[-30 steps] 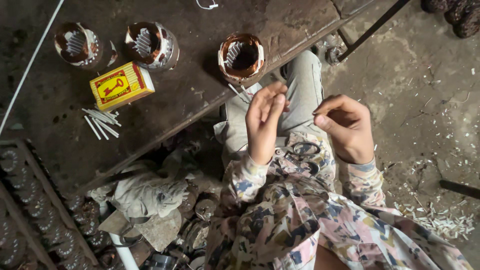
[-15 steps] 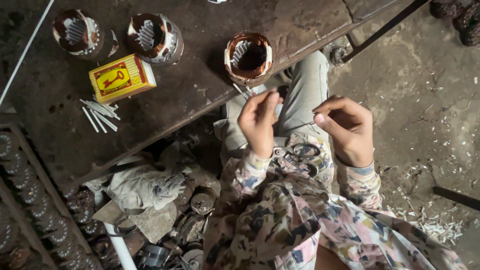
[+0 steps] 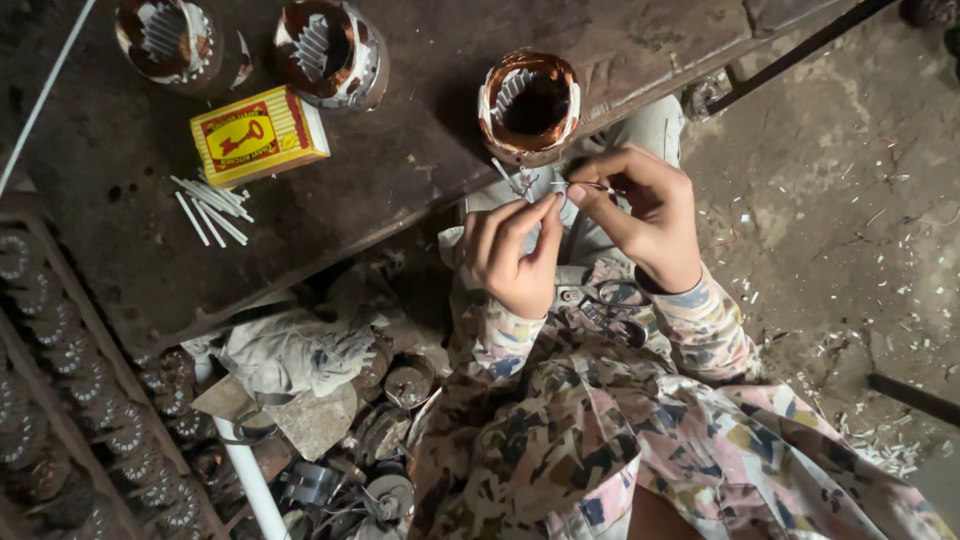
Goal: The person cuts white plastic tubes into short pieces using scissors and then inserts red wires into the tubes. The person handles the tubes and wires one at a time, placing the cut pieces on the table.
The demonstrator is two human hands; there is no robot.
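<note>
My left hand [image 3: 512,252] and my right hand [image 3: 645,212] meet just below a copper-wound motor stator [image 3: 529,103] that stands at the edge of a dark workbench [image 3: 420,160]. Both hands pinch thin wire leads [image 3: 560,186] that come off the stator, fingertips almost touching. A pair of scissors [image 3: 603,303] lies in my lap on the patterned shirt, under my right wrist.
Two more stators [image 3: 330,50] [image 3: 170,38] stand at the back of the bench. A yellow matchbox [image 3: 258,135] and a bundle of white sleeves [image 3: 210,208] lie left of centre. Racks of rotors [image 3: 60,350], rags and motor parts [image 3: 300,360] crowd below the bench. White scraps litter the concrete floor [image 3: 850,250] at right.
My right hand has moved left and up to join my left hand at the wire leads. The view has shifted closer to the stator.
</note>
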